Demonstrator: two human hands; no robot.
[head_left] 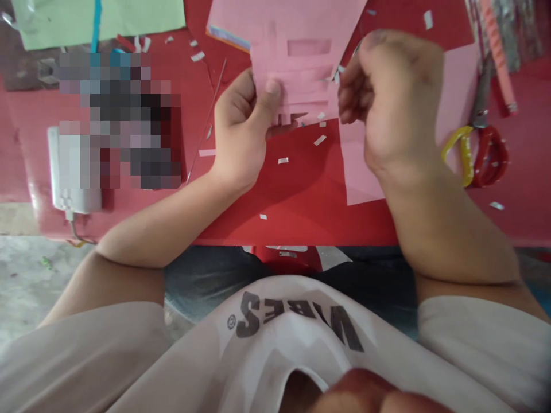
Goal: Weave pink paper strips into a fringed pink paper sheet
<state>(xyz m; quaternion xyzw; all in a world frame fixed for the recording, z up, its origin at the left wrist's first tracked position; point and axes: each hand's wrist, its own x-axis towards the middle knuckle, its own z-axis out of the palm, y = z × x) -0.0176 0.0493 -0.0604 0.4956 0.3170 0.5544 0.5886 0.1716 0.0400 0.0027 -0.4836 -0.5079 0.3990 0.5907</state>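
Held in a firm pinch at the lower left by the left hand (241,129): the slotted pink paper (297,69), with the thumb (270,92) flat on its face and fingers tucked behind. Curled just beside its right edge, the right hand (400,103), with fingertips half hidden; impossible to tell from here, bare or closed on something. Between fingertips and paper, small pale and dark bits (338,74), too blurred to name.

Little room on that right side. More below: bare red table (241,226) from the ragged lower edge down to the table's near edge, dotted with white scraps (283,160). Tight above, with the upper edge lost against a larger pink sheet (284,14) on top of coloured sheets (228,37).

Reaching mostly to the right of the thumb, well past the grip. Lower edge toward the wearer, roughly in line with the table edge; slots running crosswise. Long axis of the whole paper not readable.

Farther right, partly under the right arm, pale pink paper (361,172); beyond it, scissors (481,117), handles nearest the wearer. Off to the left, a slanting thin rod (216,92), then a white device (77,198) with a cable; at upper left, a green sheet (142,20).
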